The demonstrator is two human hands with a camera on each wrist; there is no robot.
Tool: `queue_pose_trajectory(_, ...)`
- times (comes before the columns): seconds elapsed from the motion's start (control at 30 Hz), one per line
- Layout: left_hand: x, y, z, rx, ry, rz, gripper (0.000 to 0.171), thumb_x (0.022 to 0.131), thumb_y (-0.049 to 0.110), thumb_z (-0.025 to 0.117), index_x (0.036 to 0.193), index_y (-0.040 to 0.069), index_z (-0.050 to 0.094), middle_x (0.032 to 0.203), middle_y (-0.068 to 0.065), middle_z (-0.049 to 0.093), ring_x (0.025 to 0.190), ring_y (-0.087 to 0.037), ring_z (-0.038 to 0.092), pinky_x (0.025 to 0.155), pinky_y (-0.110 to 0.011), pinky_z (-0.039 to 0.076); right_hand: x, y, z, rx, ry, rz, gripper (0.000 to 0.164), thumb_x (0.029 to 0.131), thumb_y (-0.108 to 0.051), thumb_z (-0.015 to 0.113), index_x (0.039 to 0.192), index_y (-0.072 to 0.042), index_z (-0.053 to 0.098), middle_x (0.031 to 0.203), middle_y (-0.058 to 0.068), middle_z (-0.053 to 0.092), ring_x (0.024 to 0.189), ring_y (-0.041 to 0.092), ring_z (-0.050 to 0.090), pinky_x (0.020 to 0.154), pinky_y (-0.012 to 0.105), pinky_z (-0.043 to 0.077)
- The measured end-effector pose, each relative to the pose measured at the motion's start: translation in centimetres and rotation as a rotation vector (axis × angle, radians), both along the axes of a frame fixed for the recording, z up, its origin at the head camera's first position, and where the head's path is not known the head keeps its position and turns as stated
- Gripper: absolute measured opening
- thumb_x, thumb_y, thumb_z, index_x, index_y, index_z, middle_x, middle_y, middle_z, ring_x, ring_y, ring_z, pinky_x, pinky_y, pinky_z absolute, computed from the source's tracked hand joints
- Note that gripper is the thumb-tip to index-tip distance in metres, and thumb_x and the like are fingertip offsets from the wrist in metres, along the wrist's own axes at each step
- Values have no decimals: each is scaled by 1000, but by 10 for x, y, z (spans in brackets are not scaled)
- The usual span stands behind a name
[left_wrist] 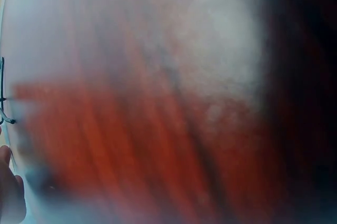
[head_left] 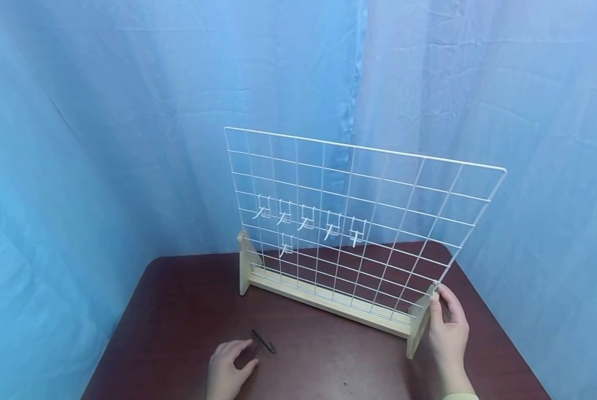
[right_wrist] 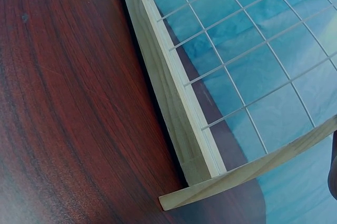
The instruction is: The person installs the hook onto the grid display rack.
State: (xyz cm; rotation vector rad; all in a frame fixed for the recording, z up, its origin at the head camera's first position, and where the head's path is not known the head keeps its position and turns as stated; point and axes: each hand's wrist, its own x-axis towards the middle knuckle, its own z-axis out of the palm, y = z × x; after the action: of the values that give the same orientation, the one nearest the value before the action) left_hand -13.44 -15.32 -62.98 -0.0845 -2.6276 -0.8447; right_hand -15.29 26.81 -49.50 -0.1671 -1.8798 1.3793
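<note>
A white wire grid rack (head_left: 373, 208) stands in a pale wooden base (head_left: 323, 299), also seen in the right wrist view as a wooden bar (right_wrist: 168, 98). Several white hooks (head_left: 306, 218) hang on the grid's left half. At the right end, my right hand (head_left: 448, 328) pinches the top of the wooden end piece (head_left: 416, 328) where the grid's side wire enters it. A small black metal hook (head_left: 264, 342) is at my left hand's (head_left: 230, 364) fingertips, apparently on the table. Thumb and fingers of that hand are apart, with a gap between them.
The dark red-brown table (head_left: 178, 311) has rounded back corners. Light blue curtains (head_left: 178, 111) hang behind it and on both sides. A tiny dark speck (head_left: 346, 384) lies near the front. Most of the left wrist view is blurred tabletop (left_wrist: 121, 140).
</note>
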Motion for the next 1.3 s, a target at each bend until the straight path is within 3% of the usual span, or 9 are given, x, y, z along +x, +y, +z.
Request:
queue_pose_trajectory(0.1, 1, -1, 1, -6, -28, -4, 46, 65, 22, 92, 108, 19, 75, 103, 5, 70, 102, -23, 60, 91, -49, 47, 0, 0, 1, 6, -8, -2, 28, 98, 5, 55, 125, 13, 57, 124, -14, 57, 110, -8, 54, 96, 11, 42)
queue_pose_trajectory(0.33, 4, -2, 2, -14, -16, -31, 43, 65, 19, 92, 105, 17, 76, 99, 6, 70, 98, -21, 60, 89, -43, 49, -1, -1, 0, -6, 8, 2, 27, 97, 8, 54, 123, 15, 57, 123, -16, 57, 110, -8, 55, 96, 12, 43)
queue_pose_trajectory(0.53, 2, -4, -1, -14, -93, -21, 36, 70, 19, 89, 103, 21, 76, 98, 12, 69, 99, -17, 59, 90, -40, 49, 1, -1, 0, 15, -8, 0, 29, 98, 6, 54, 125, 14, 56, 126, -15, 55, 113, -8, 52, 96, 11, 43)
queue_pose_trajectory(0.7, 0, -6, -2, 9, -116, -21, 34, 71, 14, 87, 102, 22, 76, 97, 14, 69, 100, -16, 58, 90, -41, 49, 2, -1, 0, 24, -18, -7, 29, 98, 5, 54, 125, 13, 56, 126, -16, 54, 112, -8, 52, 97, 12, 42)
queue_pose_trajectory(0.8, -1, -7, -4, 12, -90, -14, 31, 71, 11, 86, 97, 23, 76, 93, 17, 68, 97, -13, 57, 88, -39, 50, 1, -1, 0, 23, -16, -5, 29, 98, 5, 54, 126, 13, 56, 126, -16, 55, 112, -8, 52, 97, 12, 42)
queue_pose_trajectory(1.07, -4, -10, -9, 74, 62, -22, 31, 67, 0, 84, 85, 24, 75, 83, 23, 64, 86, -7, 57, 79, -32, 49, 0, -1, 0, 13, 1, 3, 28, 97, 7, 54, 125, 14, 56, 125, -15, 56, 112, -7, 53, 96, 11, 42)
queue_pose_trajectory(1.3, -4, -12, -7, 151, 47, -11, 34, 69, -2, 82, 85, 26, 74, 81, 24, 61, 85, -6, 57, 80, -31, 49, 1, -1, 0, 18, -2, 1, 29, 97, 6, 55, 125, 14, 56, 125, -16, 55, 112, -8, 52, 97, 12, 42)
